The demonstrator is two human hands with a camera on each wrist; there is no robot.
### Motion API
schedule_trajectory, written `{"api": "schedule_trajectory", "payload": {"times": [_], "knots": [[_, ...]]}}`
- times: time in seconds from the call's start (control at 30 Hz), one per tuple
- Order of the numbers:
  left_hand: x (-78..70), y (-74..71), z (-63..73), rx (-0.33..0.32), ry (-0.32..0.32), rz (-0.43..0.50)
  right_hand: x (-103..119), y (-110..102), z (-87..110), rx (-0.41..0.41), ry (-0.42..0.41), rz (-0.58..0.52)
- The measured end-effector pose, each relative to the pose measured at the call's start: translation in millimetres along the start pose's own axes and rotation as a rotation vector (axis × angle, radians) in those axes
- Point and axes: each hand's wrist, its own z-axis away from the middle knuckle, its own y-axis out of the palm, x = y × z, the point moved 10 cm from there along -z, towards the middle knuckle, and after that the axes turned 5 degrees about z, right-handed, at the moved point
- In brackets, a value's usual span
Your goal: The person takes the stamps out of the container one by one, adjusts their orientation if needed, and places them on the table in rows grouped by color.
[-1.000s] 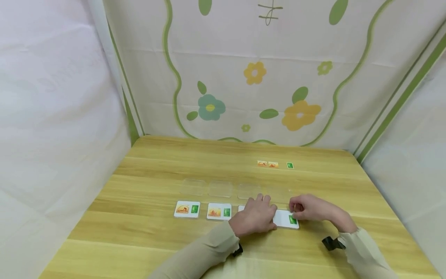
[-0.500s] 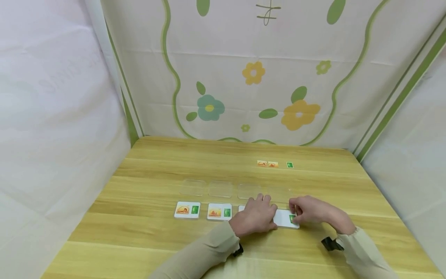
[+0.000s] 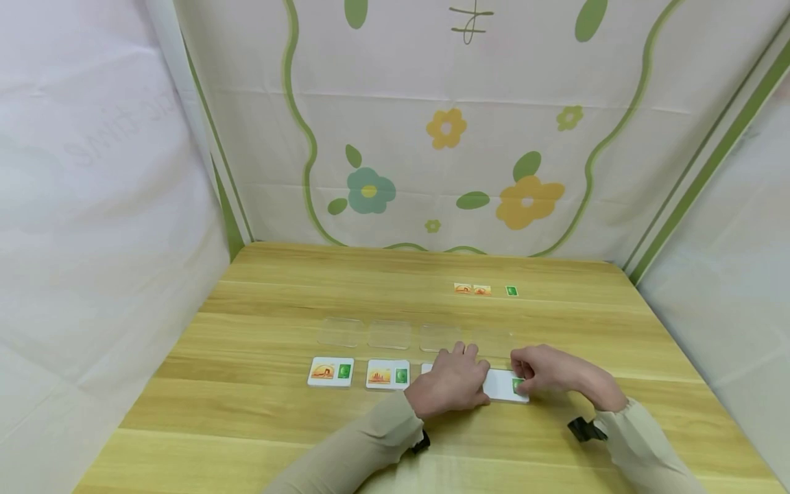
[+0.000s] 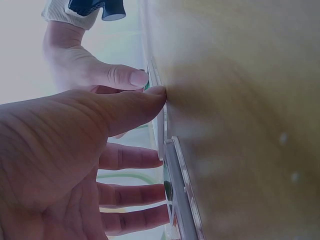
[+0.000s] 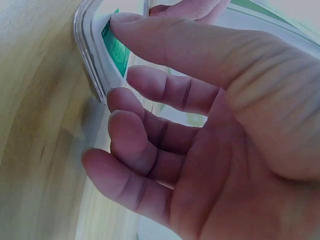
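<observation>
My left hand (image 3: 452,381) lies over the third white card (image 3: 426,368) and the left end of the rightmost white card (image 3: 498,385). Its thumb touches that rightmost card's near edge, and its straight fingers rest on the cards. On the right end of the rightmost card sits a small green picture piece (image 5: 116,52). My right hand (image 3: 551,370) has its thumb tip on this piece. The right index fingertip is near the piece's far side, apart from the thumb, and the other fingers bend loosely.
To the left lie two white cards (image 3: 330,372) bearing orange and green pictures. Several clear plates (image 3: 389,335) form a row behind the cards. Two orange pieces (image 3: 472,289) and one green piece (image 3: 511,291) lie farther back on the wooden table (image 3: 259,439).
My right thumb has shifted slightly and covers more of the green picture piece. The left hand stays in place on the cards. The head view has drifted a little.
</observation>
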Motion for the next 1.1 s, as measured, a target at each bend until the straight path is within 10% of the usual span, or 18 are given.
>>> {"api": "schedule_trajectory", "payload": {"times": [1.1], "knots": [[-0.1, 1.5, -1.0, 0.003, 0.003, -0.004, -7, -21, 4.0, -0.105, -0.079, -0.067]]}}
